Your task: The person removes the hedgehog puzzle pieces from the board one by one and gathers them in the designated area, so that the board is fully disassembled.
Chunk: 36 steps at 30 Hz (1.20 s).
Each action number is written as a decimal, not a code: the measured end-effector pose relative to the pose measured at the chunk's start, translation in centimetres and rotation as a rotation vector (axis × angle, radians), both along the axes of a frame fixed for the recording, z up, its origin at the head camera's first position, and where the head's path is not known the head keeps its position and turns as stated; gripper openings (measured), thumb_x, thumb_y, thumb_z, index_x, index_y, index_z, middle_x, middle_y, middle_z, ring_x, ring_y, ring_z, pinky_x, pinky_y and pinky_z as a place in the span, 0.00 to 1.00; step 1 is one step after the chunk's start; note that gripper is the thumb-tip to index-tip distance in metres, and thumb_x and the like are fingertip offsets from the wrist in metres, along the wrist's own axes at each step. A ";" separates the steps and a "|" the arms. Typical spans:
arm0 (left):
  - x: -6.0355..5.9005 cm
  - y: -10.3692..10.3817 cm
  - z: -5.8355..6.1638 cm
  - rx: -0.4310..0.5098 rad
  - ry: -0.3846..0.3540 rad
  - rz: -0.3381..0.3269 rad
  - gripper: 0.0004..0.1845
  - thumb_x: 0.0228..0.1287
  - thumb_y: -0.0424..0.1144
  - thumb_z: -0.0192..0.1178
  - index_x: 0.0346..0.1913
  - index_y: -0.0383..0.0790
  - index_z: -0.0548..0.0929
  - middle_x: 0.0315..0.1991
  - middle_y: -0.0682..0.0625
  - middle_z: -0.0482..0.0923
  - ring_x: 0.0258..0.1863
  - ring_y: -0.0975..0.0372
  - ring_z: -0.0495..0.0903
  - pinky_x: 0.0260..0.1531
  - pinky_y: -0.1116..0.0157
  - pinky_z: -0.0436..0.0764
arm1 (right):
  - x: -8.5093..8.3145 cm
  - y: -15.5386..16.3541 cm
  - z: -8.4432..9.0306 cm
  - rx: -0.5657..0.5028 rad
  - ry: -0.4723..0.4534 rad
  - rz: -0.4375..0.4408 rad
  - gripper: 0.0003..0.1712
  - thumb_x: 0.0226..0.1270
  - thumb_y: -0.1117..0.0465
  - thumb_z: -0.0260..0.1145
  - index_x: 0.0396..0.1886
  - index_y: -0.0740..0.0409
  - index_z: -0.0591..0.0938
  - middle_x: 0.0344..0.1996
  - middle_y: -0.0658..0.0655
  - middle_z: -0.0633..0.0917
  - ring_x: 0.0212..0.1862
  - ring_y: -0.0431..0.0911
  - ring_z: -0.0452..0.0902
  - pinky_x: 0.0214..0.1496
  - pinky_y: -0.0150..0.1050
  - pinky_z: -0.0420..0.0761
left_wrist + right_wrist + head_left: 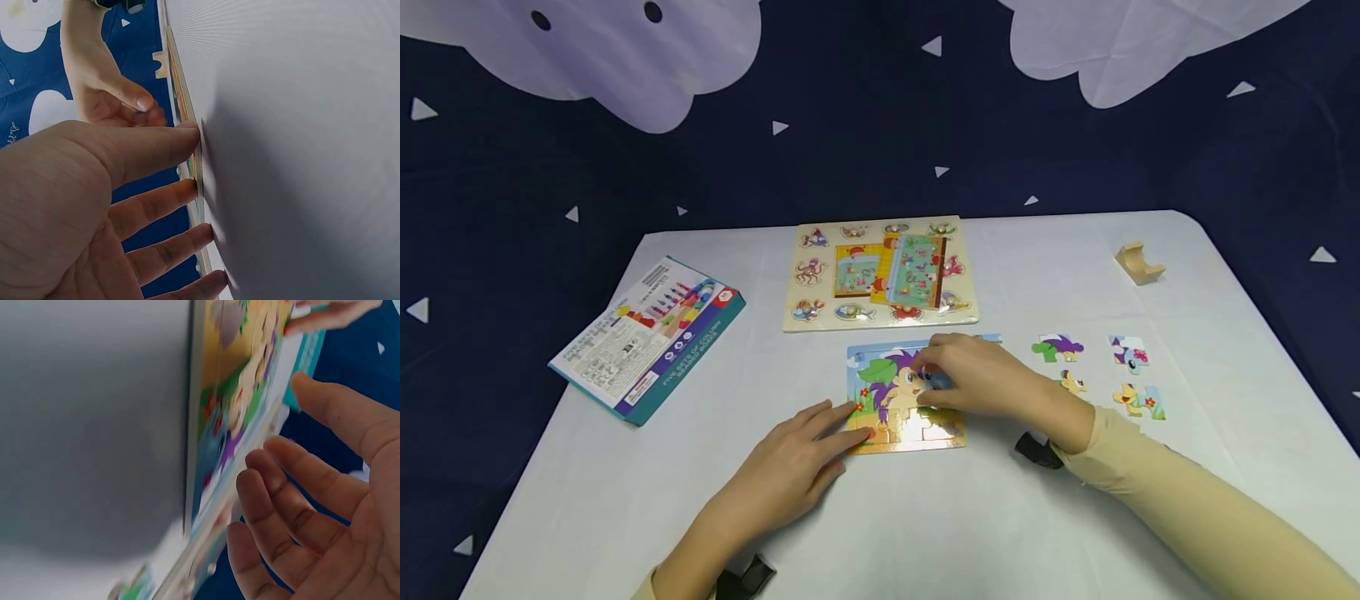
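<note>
Hedgehog jigsaw (898, 392): seemingly light, stiff; suits edge grip. Left hand (790, 462): fingers outstretched. Right hand (981, 375): loosely bent, empty.

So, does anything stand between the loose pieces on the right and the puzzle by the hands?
The right hand does: it covers part of the puzzle, with its wrist near the loose pieces. Nothing else visible lies on the table between them.

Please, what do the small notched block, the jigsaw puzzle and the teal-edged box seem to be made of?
Notched block: probably wood, unpainted and smooth, given its even tan colour. 
Jigsaw puzzle: glossy printed surface, as the glare shows; its core could be wood or card. 
Teal-edged box: likely printed cardboard, judging by its flat faces.
</note>
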<state>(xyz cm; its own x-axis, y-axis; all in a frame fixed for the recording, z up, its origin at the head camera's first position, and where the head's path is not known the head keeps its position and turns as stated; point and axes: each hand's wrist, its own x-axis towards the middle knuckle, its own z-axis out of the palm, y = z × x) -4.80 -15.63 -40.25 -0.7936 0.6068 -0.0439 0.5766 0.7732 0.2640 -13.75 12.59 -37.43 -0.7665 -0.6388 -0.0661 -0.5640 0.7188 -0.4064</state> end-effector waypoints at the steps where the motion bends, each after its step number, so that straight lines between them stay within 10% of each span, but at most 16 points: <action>1: 0.0 0.0 0.0 0.000 0.001 -0.002 0.25 0.68 0.45 0.64 0.67 0.60 0.77 0.72 0.49 0.70 0.70 0.47 0.71 0.60 0.43 0.77 | 0.0 -0.5 -0.1 -0.001 0.002 0.011 0.21 0.59 0.48 0.76 0.49 0.53 0.88 0.37 0.50 0.84 0.34 0.40 0.74 0.35 0.36 0.77; 36: 0.1 0.0 -0.2 0.004 0.004 0.020 0.27 0.67 0.45 0.66 0.68 0.63 0.77 0.72 0.47 0.70 0.70 0.49 0.71 0.61 0.45 0.77 | -0.2 -5.2 -1.9 0.004 -0.052 -0.023 0.21 0.53 0.48 0.80 0.42 0.51 0.83 0.31 0.47 0.80 0.32 0.39 0.72 0.31 0.35 0.73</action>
<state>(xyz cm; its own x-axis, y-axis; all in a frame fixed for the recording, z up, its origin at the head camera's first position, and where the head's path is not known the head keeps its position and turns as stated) -4.72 -15.67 -40.41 -0.8056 0.5913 -0.0378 0.5624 0.7832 0.2650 -13.99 7.38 -39.31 -0.7762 -0.6211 -0.1089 -0.5257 0.7328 -0.4320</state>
